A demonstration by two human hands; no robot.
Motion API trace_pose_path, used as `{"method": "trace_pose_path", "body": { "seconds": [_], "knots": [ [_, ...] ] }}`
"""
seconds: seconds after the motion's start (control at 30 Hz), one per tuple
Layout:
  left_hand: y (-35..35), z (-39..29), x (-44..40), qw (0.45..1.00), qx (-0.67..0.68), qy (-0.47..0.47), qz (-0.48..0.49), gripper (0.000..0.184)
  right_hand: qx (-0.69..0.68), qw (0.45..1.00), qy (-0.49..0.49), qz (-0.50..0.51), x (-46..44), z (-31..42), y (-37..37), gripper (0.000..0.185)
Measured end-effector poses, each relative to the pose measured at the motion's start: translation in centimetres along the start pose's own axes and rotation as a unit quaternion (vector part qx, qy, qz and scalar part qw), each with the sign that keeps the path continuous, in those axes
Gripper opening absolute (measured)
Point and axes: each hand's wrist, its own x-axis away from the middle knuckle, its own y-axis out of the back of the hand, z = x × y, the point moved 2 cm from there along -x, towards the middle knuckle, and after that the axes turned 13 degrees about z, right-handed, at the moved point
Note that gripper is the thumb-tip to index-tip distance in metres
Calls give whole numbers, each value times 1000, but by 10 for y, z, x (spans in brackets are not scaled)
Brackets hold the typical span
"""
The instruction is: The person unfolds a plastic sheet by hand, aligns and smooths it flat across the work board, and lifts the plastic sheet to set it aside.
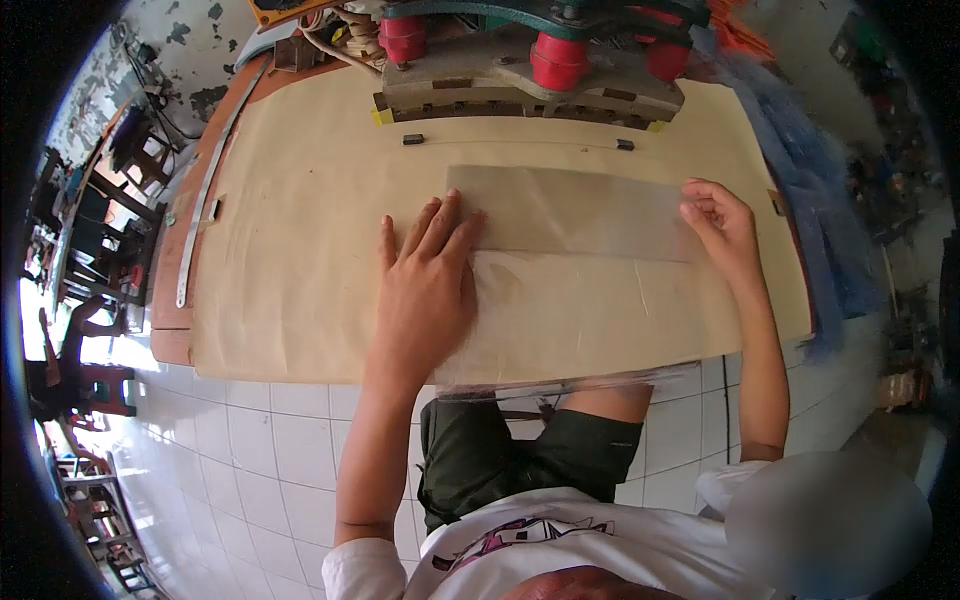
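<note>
A greyish translucent plastic sheet [570, 212] lies flat across the brown paper on the table. My left hand [430, 270] rests spread on the sheet's left end, fingers apart and pointing away from me. At the right end my right hand [722, 225] has its fingers curled together by the sheet's edge; whether it pinches the film is too small to tell. More clear film [580, 310] covers the paper nearer me and hangs over the front edge.
A heavy machine [530, 85] with red cylinders stands at the table's back, with two small black blocks before it. A metal ruler [213, 190] lies at the left. Blue plastic film [820, 200] hangs at the right edge. The brown paper [290, 240] covers the tabletop.
</note>
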Motion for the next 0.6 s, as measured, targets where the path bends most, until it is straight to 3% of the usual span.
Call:
{"method": "trace_pose_path", "body": {
  "seconds": [0.07, 0.17, 0.37, 0.47, 0.6],
  "knots": [
    [-3, 2, 1, 1000, -15, -8, -9, 42, -63, 994, -76, 37, -5, -2, 2, 31],
    [-5, 4, 2, 999, -34, -15, -21, 44, -105, 990, -71, 66, -18, -3, 3, 37],
    [-4, 5, 3, 1000, -17, -12, -19, 41, -89, 976, -171, 104, -36, 17, 8, 45],
    [-6, 5, 5, 999, -34, -15, -28, 42, -112, 957, -214, 161, -42, 22, 12, 37],
    [-7, 7, 4, 998, -46, -18, -38, 43, -123, 948, -199, 218, -49, 16, 16, 31]
  ]
}}
